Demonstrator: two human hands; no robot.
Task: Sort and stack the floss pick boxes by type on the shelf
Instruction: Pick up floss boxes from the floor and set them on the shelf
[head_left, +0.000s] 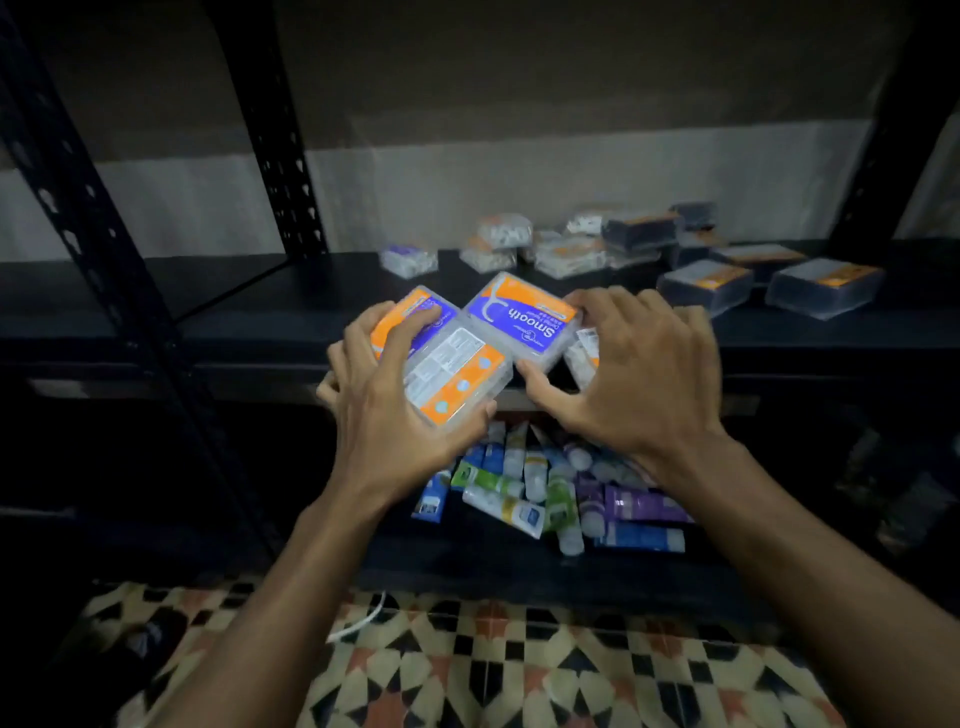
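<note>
Left hand (384, 415): grip curled round clear orange-and-blue plastic floss box (457, 374). Right hand (639, 384) pinches matching "Smooth" box (524, 322). Advise: square the edges before stacking, and keep both apart from dark boxes (826, 286) at 2 o'clock.

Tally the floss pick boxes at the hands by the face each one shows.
Blue-and-orange fronts: 2
Printed back label: 1
Mostly hidden box under right hand: 1
Total: 4
</note>
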